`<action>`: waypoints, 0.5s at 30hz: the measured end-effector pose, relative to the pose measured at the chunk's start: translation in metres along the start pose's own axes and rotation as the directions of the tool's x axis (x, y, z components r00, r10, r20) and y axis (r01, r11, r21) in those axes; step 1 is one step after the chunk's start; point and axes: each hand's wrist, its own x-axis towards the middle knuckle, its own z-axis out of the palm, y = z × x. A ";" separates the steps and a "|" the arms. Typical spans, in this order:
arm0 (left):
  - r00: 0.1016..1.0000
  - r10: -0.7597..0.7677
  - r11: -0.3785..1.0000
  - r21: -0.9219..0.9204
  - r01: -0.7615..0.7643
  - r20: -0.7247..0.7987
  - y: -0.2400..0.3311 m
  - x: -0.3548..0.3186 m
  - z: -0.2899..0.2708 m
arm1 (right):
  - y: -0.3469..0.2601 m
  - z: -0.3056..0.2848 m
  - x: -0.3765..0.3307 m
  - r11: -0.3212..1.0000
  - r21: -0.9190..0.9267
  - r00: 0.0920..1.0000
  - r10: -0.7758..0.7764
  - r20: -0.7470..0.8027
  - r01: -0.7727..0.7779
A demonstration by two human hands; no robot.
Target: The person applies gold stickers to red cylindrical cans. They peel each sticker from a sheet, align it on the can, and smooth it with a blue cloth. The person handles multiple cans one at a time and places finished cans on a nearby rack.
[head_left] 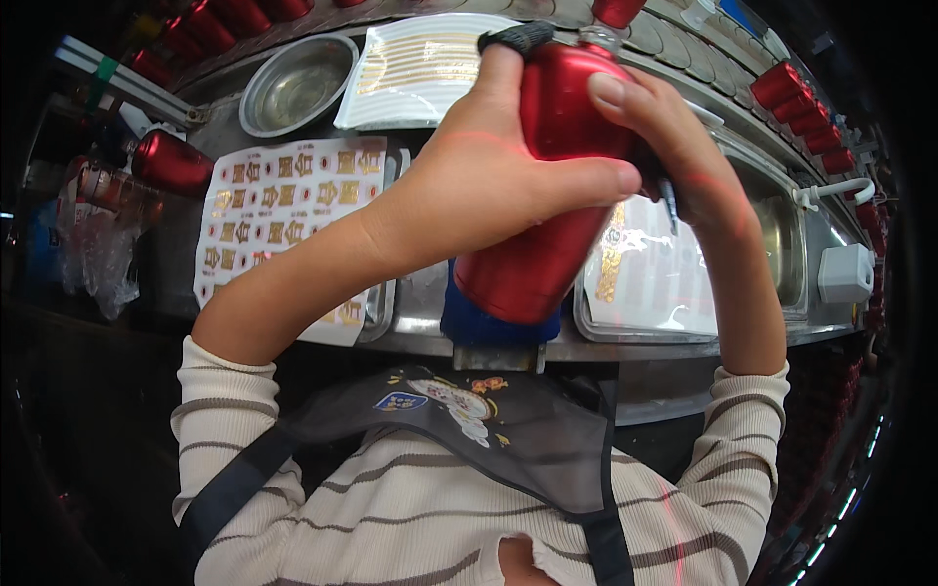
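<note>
A shiny red metal bottle (528, 264) leans in front of me, its base against a dark blue padded rest (498, 322). My left hand (508, 190) is wrapped round its side, thumb across the front; a black cover (518, 39) sits on a fingertip of that hand near the bottle's neck. The thumb of my right hand (674, 137) presses on the bottle's upper right side, its other fingers mostly hidden behind. From under that hand a slim tool with a bluish metallic tip (670, 205) sticks out; its kind cannot be made out.
At left lies a white sheet of gold decals (278, 210) on a tray. Another decal sheet (420, 63) and a metal bowl (298, 88) are behind. At right stand a tray with a clear-covered sheet (645, 278), a sink (782, 234) and a white container (845, 273). Red bottles (791, 93) line the back.
</note>
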 end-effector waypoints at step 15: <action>0.954 -0.243 0.963 -0.158 0.216 -0.174 -0.098 -0.037 0.022 | 0.081 0.061 -0.135 0.909 -0.416 0.996 -0.064 -0.066 0.031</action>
